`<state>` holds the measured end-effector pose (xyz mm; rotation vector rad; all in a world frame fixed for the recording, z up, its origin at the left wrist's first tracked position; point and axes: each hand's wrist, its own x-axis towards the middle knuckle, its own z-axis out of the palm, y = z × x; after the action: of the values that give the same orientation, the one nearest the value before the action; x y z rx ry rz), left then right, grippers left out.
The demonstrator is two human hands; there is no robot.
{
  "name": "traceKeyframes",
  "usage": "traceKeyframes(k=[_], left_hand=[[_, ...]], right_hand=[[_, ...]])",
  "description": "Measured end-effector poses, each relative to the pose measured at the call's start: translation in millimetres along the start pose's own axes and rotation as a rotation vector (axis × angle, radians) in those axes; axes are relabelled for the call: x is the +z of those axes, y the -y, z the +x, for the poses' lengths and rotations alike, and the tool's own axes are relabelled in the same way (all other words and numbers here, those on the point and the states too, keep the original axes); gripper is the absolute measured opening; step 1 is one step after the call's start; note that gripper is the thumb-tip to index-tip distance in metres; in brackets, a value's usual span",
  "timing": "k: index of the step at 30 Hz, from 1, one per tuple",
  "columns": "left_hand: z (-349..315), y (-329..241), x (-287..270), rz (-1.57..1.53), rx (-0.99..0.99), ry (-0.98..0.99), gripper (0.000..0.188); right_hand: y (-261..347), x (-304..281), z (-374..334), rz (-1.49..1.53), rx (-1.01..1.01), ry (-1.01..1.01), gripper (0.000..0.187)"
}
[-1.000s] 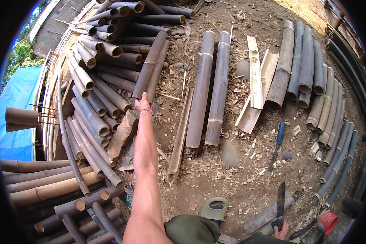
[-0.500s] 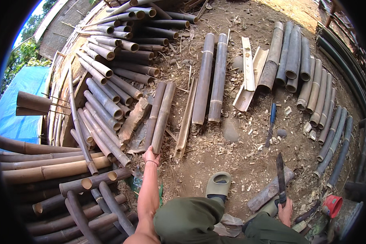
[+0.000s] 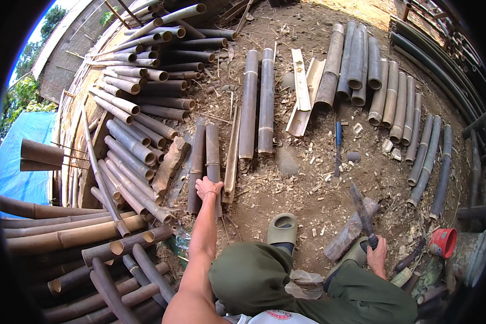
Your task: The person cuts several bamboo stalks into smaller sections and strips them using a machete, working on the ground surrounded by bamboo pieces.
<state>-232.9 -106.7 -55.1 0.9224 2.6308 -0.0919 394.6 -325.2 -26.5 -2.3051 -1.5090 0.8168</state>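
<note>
Left hand (image 3: 208, 187) clasping dark round bamboo pole (image 3: 213, 162), right hand (image 3: 376, 254) fisted on flat-bladed machete (image 3: 361, 210)

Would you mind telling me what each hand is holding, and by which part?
The right hand grips a machete by its handle, blade pointing up and away. The left hand closes on the near end of a short bamboo piece lying on the ground.

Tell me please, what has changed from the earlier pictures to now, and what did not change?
The left hand drew back from the far bamboo pile toward the person and now rests on the near end of a short dark bamboo piece, seemingly gripping it. The right hand kept hold of the machete, blade up beside the wooden block. The bamboo stacks did not move.
</note>
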Motion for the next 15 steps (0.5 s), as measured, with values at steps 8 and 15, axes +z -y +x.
traceKeyframes(k=[8, 15], left_hand=[[-35.1, -1.4, 5.4, -0.922, 0.252, 0.401, 0.055], [-109.1, -57.8, -72.5, -1.379, 0.678, 0.836, 0.062]], right_hand=[[-29.8, -19.5, -60.9, 0.302, 0.130, -0.179, 0.045], [-35.0, -34.0, -88.9, 0.782, 0.260, -0.185, 0.028]])
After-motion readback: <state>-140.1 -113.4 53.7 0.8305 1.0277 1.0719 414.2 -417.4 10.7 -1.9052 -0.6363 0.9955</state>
